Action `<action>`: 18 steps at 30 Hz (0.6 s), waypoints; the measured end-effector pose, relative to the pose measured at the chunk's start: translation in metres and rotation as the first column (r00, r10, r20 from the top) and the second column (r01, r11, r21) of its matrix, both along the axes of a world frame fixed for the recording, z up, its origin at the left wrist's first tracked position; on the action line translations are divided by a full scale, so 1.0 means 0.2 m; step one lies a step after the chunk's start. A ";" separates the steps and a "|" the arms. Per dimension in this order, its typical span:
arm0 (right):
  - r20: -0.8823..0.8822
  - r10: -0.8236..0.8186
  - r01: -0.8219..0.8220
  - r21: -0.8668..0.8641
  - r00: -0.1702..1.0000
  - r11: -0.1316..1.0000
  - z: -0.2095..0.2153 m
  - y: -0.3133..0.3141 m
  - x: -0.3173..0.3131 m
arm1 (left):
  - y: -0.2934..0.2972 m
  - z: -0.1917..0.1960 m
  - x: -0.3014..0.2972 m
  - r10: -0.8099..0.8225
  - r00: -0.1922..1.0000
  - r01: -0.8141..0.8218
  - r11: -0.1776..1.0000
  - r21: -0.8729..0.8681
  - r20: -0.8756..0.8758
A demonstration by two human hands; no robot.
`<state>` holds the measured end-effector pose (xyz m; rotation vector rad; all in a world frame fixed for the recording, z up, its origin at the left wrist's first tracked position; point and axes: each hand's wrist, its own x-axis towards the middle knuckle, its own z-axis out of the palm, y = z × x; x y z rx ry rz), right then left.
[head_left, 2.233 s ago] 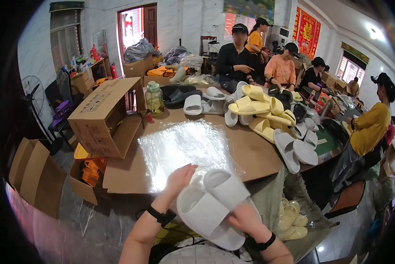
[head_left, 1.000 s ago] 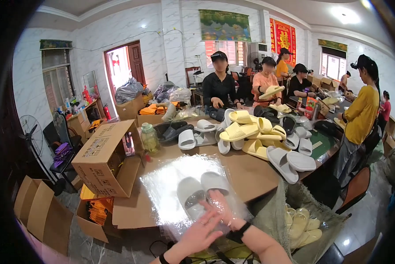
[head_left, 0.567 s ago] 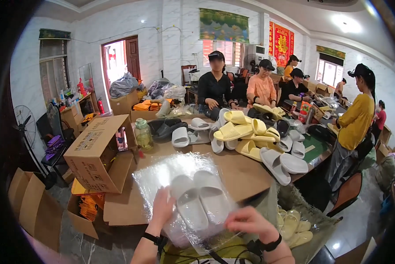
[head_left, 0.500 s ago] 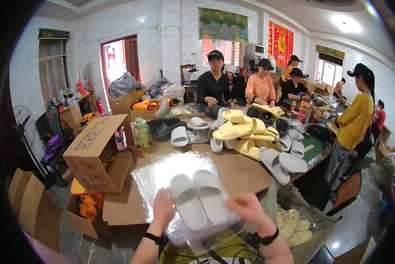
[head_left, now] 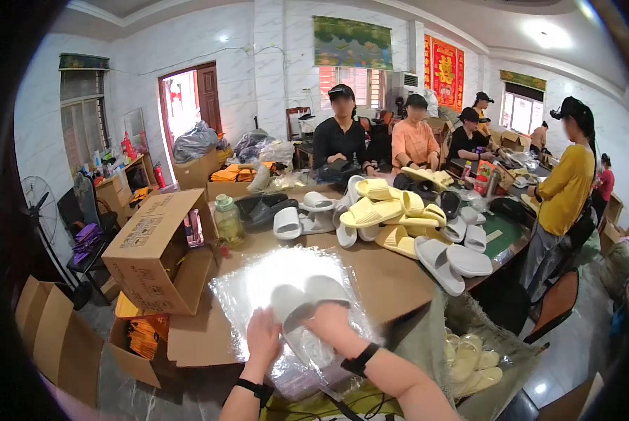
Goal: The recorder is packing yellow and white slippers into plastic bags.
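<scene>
A pair of pale grey slide slippers (head_left: 291, 303) lies on a stack of shiny clear plastic bags (head_left: 234, 291) at the table's near edge. My left hand (head_left: 264, 337) closes against the left slipper's outer edge, its thumb near the strap. Reaching across from the right, my right hand (head_left: 328, 326) is closed over the right slipper just behind its strap. Its fingertips are partly hidden, and the hand covers much of that slipper's footbed. Whether the slippers lie inside a bag or only on top, I cannot tell.
Yellow slippers (head_left: 374, 210) and white slippers (head_left: 462, 259) are heaped beyond on the table. To the left stand an open cardboard box (head_left: 150, 259) and a glass jar (head_left: 227, 221). A sack (head_left: 427, 351) with cream slippers hangs at right. Several people sit or stand opposite.
My right hand has moved left, from beside the slippers onto the right one. My left hand's fingers have curled in at the left slipper. The slippers have shifted slightly together.
</scene>
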<state>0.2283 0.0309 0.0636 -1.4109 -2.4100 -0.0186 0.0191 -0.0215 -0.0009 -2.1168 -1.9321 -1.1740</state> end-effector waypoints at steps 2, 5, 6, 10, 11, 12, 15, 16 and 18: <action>0.026 -0.031 0.032 -0.041 0.999 0.999 -0.06 -0.02 -0.03 | -0.01 0.00 0.01 0.016 1.000 -0.016 1.000 0.009 0.014; 0.006 -0.052 0.050 0.163 0.999 0.985 -0.16 0.01 -0.02 | -0.01 0.02 0.02 0.019 1.000 -0.019 1.000 0.004 0.005; -0.063 -0.103 0.107 0.070 0.993 0.992 -0.13 0.00 -0.02 | -0.01 0.01 0.01 0.007 1.000 -0.007 1.000 0.012 -0.011; -0.154 -0.122 0.111 -0.078 0.980 0.991 -0.10 0.03 -0.03 | 0.00 -0.01 0.01 0.008 1.000 -0.007 1.000 0.028 -0.027; -0.155 -0.123 0.112 -0.081 0.980 0.990 -0.11 0.05 -0.03 | 0.01 0.00 0.01 0.002 0.999 0.000 0.999 0.043 -0.035; -0.173 -0.119 0.112 -0.051 0.978 0.992 -0.13 0.06 -0.03 | 0.01 0.00 0.02 -0.004 0.999 0.007 0.998 0.058 -0.043; -0.217 -0.131 0.121 -0.059 0.967 0.991 -0.15 0.10 -0.05 | 0.01 0.02 0.02 0.007 0.998 -0.008 1.000 -0.016 -0.058; -0.247 -0.142 0.129 -0.068 0.958 0.989 -0.16 0.10 -0.06 | 0.01 0.02 0.02 0.005 0.998 -0.006 1.000 -0.017 -0.060; -0.280 -0.153 0.137 -0.075 0.948 0.988 -0.18 0.10 -0.06 | 0.01 0.02 0.02 -0.004 0.997 0.000 0.999 -0.053 -0.076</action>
